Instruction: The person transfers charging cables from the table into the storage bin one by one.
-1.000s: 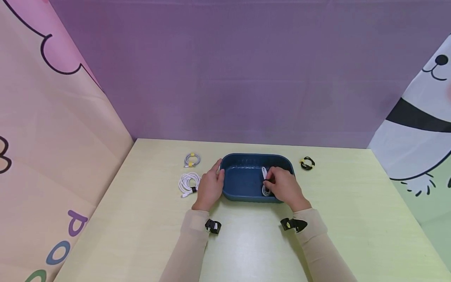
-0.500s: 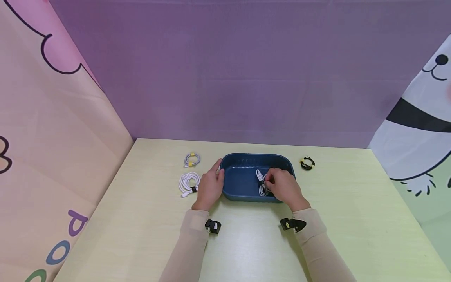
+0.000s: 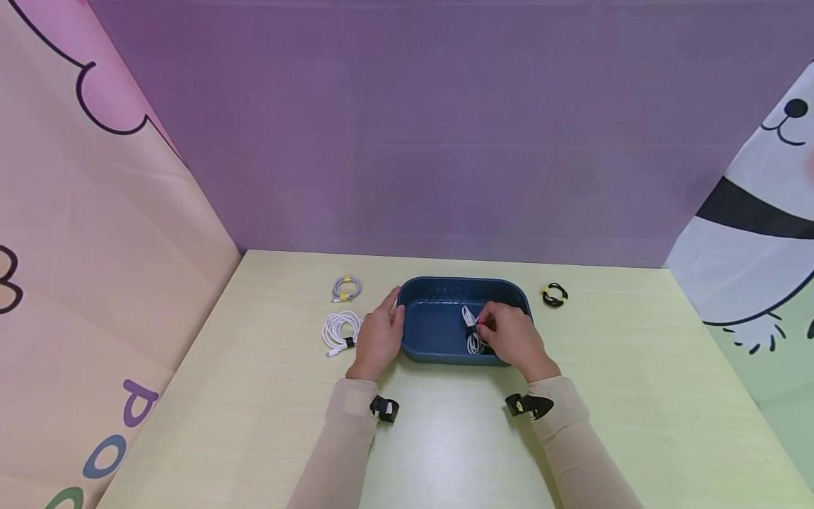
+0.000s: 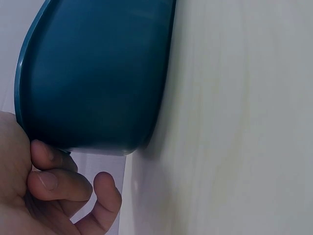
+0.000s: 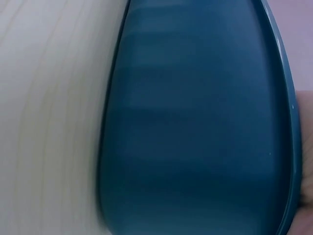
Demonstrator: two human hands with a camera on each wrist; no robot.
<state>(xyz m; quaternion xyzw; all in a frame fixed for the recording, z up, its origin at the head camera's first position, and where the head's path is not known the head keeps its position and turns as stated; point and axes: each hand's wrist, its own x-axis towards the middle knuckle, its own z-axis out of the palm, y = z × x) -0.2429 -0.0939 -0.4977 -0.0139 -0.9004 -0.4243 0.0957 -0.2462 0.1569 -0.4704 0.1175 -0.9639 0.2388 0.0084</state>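
A coiled white cable with a dark tie round its middle stands tilted inside the right part of the dark blue plastic bin. My right hand reaches over the near right wall and pinches the cable near its tie; the fingertips are partly hidden. My left hand holds the bin's left end, thumb at the rim. In the left wrist view its curled fingers lie against the outside of the bin's end wall. The right wrist view shows mostly the bin's outer wall.
Left of the bin lie a larger white cable coil with a black tie and a grey-lilac cable coil with yellow ties. A small black cable coil with a yellow tie lies to the right. A purple backdrop rises behind the table.
My right hand has shifted the white cable slightly left and tilted it inside the bin, then stayed put over the last half second. The left hand has not moved.
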